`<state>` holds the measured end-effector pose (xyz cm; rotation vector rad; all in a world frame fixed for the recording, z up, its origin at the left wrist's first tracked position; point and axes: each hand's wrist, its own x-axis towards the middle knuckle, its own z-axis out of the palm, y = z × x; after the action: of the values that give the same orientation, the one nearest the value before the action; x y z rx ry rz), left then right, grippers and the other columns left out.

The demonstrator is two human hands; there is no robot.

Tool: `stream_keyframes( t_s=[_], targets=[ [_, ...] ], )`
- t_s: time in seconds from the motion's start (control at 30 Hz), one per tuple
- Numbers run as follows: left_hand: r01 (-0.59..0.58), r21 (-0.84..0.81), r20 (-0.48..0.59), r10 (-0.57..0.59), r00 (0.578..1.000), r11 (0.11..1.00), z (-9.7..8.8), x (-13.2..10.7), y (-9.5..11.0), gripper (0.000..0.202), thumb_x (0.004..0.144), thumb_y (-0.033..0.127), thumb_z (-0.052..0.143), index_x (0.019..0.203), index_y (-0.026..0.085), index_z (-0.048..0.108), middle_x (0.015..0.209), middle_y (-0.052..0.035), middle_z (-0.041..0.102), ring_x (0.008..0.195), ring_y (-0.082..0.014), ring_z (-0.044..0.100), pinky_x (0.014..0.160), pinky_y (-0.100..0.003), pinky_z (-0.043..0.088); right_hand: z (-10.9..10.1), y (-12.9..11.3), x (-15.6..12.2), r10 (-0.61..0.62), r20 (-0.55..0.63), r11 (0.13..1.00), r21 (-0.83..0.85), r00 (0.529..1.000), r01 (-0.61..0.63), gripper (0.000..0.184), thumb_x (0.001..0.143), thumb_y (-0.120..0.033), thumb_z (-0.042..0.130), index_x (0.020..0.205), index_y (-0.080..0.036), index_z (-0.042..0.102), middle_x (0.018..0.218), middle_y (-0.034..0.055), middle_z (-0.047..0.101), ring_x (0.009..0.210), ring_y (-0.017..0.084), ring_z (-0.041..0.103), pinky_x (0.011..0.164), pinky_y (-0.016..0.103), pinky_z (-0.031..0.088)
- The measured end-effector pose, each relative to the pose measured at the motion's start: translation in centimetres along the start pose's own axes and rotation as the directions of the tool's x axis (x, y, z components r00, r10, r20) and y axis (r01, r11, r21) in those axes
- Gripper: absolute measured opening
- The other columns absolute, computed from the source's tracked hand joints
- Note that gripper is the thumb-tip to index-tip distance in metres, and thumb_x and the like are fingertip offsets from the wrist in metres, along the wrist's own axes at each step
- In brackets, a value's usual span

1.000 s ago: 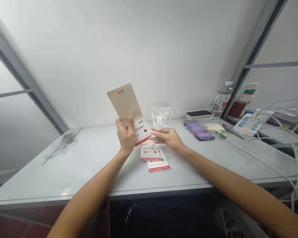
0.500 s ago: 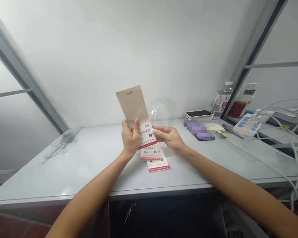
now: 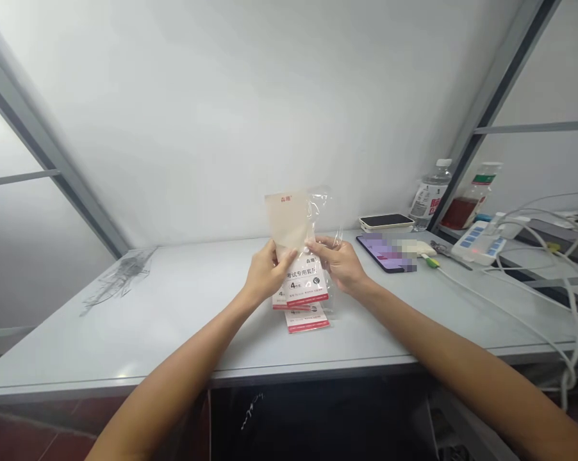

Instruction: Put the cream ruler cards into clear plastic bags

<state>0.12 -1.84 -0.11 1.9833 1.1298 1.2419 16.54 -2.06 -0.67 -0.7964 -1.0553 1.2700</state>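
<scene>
My left hand is closed on the left edge of a ruler set, a flat cream packet with a white, red-edged printed label at its lower end. My right hand pinches a clear plastic bag at the packet's right edge. The bag shows along the packet's right side and top; whether the packet is inside it, I cannot tell. Below, two more ruler sets with the same labels overlap on the table, the lower one nearest the front edge. The held packet partly covers them.
The white table meets a pale wall. Pencil-like drawing marks lie at its left. On the right are a phone, a pale-cased phone, a water bottle, a bottle of dark red liquid, a power strip and cables.
The ruler set in my left hand has moved right and tilted more upright. It now lines up with the clear bag, which my right hand holds beside it.
</scene>
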Motion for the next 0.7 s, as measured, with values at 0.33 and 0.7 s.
stream_keyframes(
  t_s=[0.33, 0.7],
  targets=[
    [0.018, -0.117, 0.070, -0.010, 0.998, 0.993, -0.6, 0.4, 0.7, 0.040, 0.069, 0.041, 0.065, 0.105, 0.023, 0.061, 0.114, -0.0066, 0.057, 0.105, -0.0232, 0.053, 0.076, -0.031, 0.047, 0.0, 0.0, -0.1, -0.069, -0.088, 0.997, -0.033, 0.994, 0.066, 0.029, 0.057, -0.037, 0.077, 0.073, -0.017, 0.063, 0.067, 0.0008, 0.067, 0.061, 0.017, 0.063, 0.057, 0.029, 0.050],
    [0.146, -0.257, 0.267, -0.074, 0.961, 0.955, 0.9, -0.5, -0.3, 0.034, 0.073, 0.041, 0.062, 0.097, 0.018, 0.059, 0.096, -0.0077, 0.065, 0.088, -0.0219, 0.061, 0.076, -0.035, 0.048, 0.2, -0.3, 0.0, -0.108, -0.099, 0.993, -0.057, 0.989, 0.103, 0.034, 0.058, -0.038, 0.076, 0.083, -0.020, 0.062, 0.074, 0.0021, 0.069, 0.070, 0.021, 0.065, 0.058, 0.031, 0.051]
  ],
)
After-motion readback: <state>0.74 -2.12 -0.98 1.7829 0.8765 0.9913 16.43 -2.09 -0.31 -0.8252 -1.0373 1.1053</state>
